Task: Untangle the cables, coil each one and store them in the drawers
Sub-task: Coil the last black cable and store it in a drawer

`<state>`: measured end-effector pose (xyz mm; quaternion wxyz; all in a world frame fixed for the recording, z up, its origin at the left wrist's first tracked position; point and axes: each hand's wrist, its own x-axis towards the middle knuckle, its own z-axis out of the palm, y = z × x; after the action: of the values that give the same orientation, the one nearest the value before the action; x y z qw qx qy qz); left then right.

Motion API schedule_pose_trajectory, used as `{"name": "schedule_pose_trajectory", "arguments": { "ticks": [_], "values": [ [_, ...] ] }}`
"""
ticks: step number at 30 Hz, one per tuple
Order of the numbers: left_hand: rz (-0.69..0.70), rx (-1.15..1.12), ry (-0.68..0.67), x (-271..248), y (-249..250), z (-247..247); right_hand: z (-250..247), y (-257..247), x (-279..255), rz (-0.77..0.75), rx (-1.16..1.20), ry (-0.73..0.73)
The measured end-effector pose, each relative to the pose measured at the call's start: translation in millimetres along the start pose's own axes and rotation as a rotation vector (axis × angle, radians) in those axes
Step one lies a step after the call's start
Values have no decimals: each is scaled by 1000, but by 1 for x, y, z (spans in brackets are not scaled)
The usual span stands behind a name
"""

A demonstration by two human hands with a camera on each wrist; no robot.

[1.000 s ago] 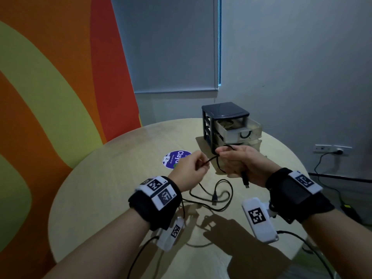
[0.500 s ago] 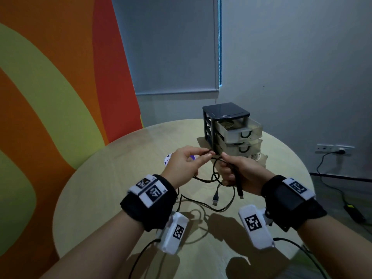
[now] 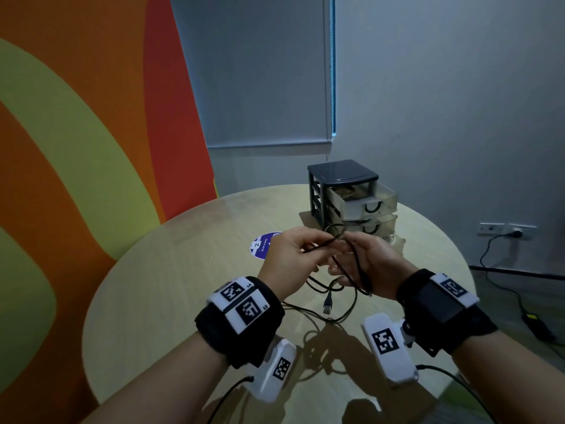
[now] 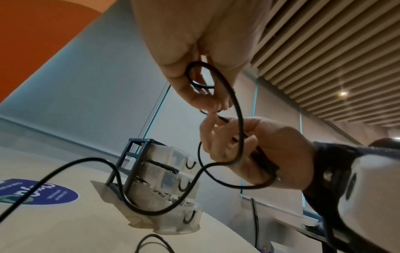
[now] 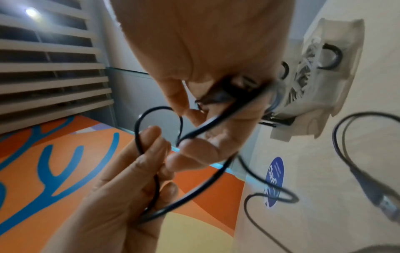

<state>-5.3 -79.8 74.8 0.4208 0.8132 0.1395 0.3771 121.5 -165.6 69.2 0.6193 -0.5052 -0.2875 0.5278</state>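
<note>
A thin black cable runs between my two hands above the round wooden table. My left hand pinches a small loop of it between thumb and fingers, seen close as the cable loop in the left wrist view. My right hand grips gathered turns of the same cable against its palm, and a loop hangs below that wrist. Slack trails onto the table, ending in a USB plug. Just beyond the hands stands the small dark drawer unit, its top drawer pulled out.
The lower clear drawers also stand ajar, and one holds a white cable. A round blue sticker lies on the table left of the hands. White tracker boxes hang under both wrists. A wall socket with a lead sits at the far right.
My left hand has moved right until its fingers meet my right hand, carrying a stretch of cable to it. Both hands have risen a little toward the drawer unit.
</note>
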Motion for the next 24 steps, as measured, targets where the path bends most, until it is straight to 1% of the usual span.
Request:
{"name": "schedule_pose_trajectory", "arguments": {
  "ticks": [2, 3, 7, 9, 11, 13, 15, 17, 19, 21, 22, 24],
  "values": [
    [29, 31, 53, 3, -2, -6, -1, -1, -1, 5, -61, 26],
    [60, 66, 59, 3, -3, -10, -3, -2, -2, -4, -90, 54],
    [229, 316, 45, 5, -16, -24, -8, -4, 0, -56, -154, 173],
    [290, 412, 54, 5, -23, -27, -11, -2, 0, -33, -210, 212],
    [293, 438, 61, 4, -28, -27, -10, 1, 1, 34, -249, 195],
    [268, 435, 26, 1, -29, -24, -8, 4, 1, 82, -171, 98],
    [208, 477, -55, -3, -27, -21, -4, 5, 4, 79, -62, 38],
    [126, 571, -151, -5, -26, -18, 0, 4, 6, 58, -19, 53],
    [7, 656, -255, -5, -25, -17, 4, 2, 9, 33, 20, 94],
    [-105, 683, -348, -3, -27, -16, 10, 1, 12, -1, 54, 124],
    [-134, 691, -384, -3, -28, -16, 12, 1, 13, -19, 63, 139],
    [-140, 696, -422, -4, -29, -14, 17, 1, 13, -54, 81, 160]
  ]
}}
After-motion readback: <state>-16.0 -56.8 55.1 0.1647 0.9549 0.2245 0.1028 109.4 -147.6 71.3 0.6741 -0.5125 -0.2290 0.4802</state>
